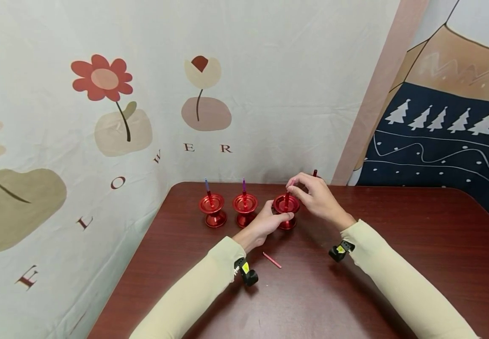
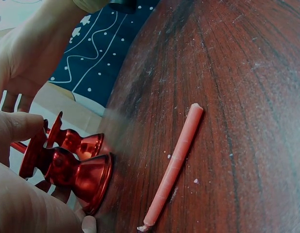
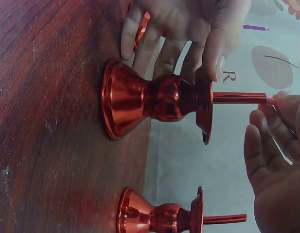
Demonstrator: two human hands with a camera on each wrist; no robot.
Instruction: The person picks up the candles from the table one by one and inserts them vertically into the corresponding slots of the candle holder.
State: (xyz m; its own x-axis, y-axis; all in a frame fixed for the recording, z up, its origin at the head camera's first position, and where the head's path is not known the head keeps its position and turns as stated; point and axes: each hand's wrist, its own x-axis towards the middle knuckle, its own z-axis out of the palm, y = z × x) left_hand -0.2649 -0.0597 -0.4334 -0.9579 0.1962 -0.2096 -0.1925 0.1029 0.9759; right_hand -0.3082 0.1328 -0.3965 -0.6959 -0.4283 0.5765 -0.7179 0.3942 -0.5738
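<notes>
A shiny red metal candle holder [image 3: 121,99] stands upright on the table, third from the left in the head view. My left hand [image 1: 265,222] grips its dish, thumb on the rim and fingers around the far side. Above it my right hand [image 1: 317,197] pinches a thin pink candle [image 3: 271,101] at the top of the holder's upright tube [image 3: 239,98]. Most of that candle is hidden by the fingers. Another pink candle [image 2: 174,165] lies on the table in front of the left hand.
Left of my hands stand two more red holders, one with a blue candle [image 1: 206,184], one with a purple candle [image 1: 244,184]. A fourth holder [image 3: 135,213], its tube without a candle, is mostly behind my right hand in the head view. A printed cloth [image 1: 291,94] hangs behind the table [image 1: 418,235].
</notes>
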